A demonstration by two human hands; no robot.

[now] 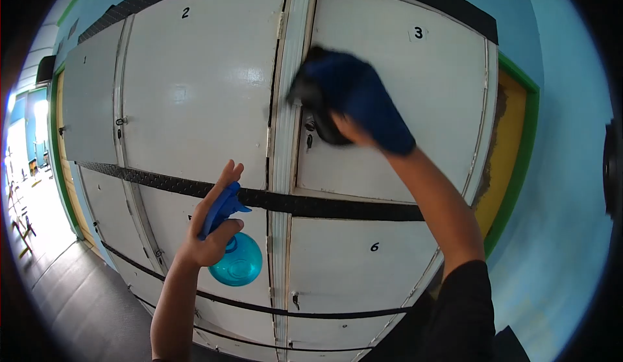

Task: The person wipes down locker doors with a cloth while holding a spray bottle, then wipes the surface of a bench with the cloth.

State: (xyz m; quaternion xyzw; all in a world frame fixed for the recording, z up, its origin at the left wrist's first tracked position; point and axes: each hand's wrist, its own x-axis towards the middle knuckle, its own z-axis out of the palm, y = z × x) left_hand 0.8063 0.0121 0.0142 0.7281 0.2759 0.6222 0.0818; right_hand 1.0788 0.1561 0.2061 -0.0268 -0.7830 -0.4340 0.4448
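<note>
My left hand [211, 232] is closed round the neck of a spray bottle [237, 261] with a blue trigger head and a clear turquoise body; a couple of its fingers extend upward. It is in front of the lower lockers. Higher up, my right hand [349, 130] holds a dark blue and black cloth [363, 89] against the white post beside locker door 3 [402, 102]. The cloth covers most of that hand and is blurred by motion at its left end. Just below it are a door knob and a hanging key [309, 143].
White locker door 2 [201, 83] is on the left, and door 6 [363, 265] with a key in its lock is below. Black textured strips [350, 207] run between the rows. A yellow door with a green frame [519, 161] stands at right. Grey floor [97, 290] shows lower left.
</note>
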